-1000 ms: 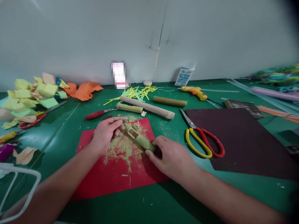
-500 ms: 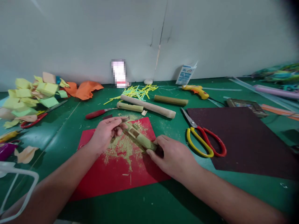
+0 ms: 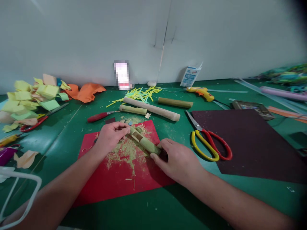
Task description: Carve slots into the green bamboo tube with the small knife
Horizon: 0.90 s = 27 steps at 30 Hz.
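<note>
A green bamboo tube [image 3: 149, 145] with a rectangular slot cut in its upper side lies slantwise over a red sheet [image 3: 100, 182]. My right hand [image 3: 178, 159] is closed round its near end, thumb below and fingers on top. At the far end, the closed fingers of my left hand [image 3: 112, 135] pinch the tube's tip; whether they also hold something small is hidden. Greenish dust and shavings [image 3: 127, 158] cover the sheet under the tube. A small dark brown piece [image 3: 110, 120] lies just beyond my left hand.
Behind are a red-handled tool [image 3: 98, 117], other bamboo pieces [image 3: 153, 109] and yellow strips [image 3: 144, 94]. Scissors [image 3: 211, 143] rest by a dark sheet [image 3: 251, 147] at right, a glue gun [image 3: 201, 93] beyond. Folded papers [image 3: 33, 95] pile up at left.
My left hand has shifted slightly, its fingers closing in at the tube's far end. The small brown piece at its fingertips no longer shows. My right hand keeps its grip.
</note>
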Tool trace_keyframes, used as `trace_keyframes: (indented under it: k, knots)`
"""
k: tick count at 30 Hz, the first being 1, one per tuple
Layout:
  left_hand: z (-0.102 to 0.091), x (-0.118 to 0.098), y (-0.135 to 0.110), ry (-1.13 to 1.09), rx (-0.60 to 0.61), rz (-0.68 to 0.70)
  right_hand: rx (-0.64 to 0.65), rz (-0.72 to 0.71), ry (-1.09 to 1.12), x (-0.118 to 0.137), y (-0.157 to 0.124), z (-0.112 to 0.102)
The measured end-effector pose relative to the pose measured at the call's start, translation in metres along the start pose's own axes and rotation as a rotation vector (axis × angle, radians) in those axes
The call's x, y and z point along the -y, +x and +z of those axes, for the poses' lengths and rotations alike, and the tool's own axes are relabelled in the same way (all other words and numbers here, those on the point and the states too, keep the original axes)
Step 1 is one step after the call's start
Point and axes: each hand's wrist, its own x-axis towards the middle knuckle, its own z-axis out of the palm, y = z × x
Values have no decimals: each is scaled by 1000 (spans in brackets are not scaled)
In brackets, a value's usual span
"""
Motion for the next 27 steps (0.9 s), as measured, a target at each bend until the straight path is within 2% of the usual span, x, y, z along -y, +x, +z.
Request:
trace_keyframes:
  k: [4,8,16,21,25,27]
  knots:
    - [-1,-3,0,196,-51,103,0,1,13,1,0,0]
    - [-3,3,1,223,-49,167,-17,0,0,1,0,0]
    - [-8,10,6,528,-47,438,-18,-2,-7,0,-1,1]
    - [0,11,0,524,-33,524,-18,-7,-15,1,0,1]
    - [4,12,-4,519,100,653,-48,-28,-35,1,-1,2]
    - [1,13,-1,546,75,674,-50,-29,-39,1,-2,2]
